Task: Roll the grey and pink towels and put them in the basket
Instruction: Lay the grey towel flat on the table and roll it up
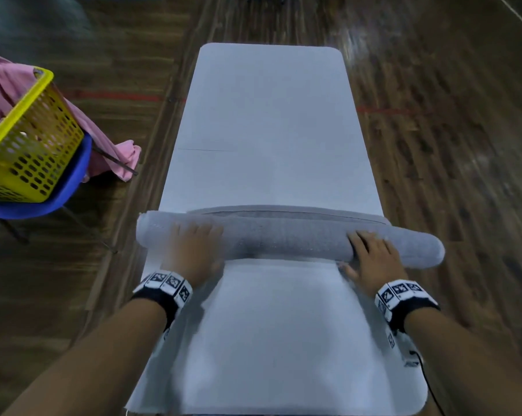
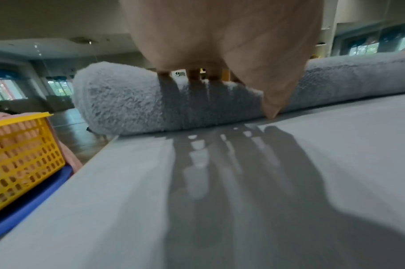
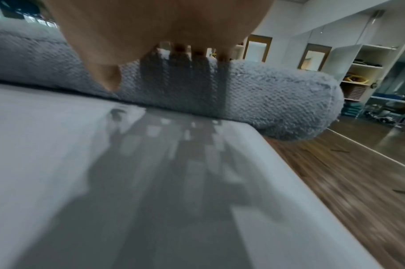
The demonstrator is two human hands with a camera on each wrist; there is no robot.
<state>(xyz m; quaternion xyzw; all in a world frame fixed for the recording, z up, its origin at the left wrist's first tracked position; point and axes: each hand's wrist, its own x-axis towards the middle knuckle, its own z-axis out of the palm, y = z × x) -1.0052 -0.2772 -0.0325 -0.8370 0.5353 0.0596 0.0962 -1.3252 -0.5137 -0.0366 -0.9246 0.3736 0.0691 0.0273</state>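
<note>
We see the thick grey terry towel roll [image 1: 283,240] lying across the white desk [image 1: 268,115], both ends overhanging. Our left hand [image 1: 195,247] and right hand [image 1: 372,256] press flat-fingered on top, near opposite ends.

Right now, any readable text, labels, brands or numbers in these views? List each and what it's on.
None readable.
Left wristband: black-and-white square marker patterns only, no letters or digits.
Right wristband: the same marker patterns, no text.
Grey towel, yellow basket, white table: no label or print visible.
</note>
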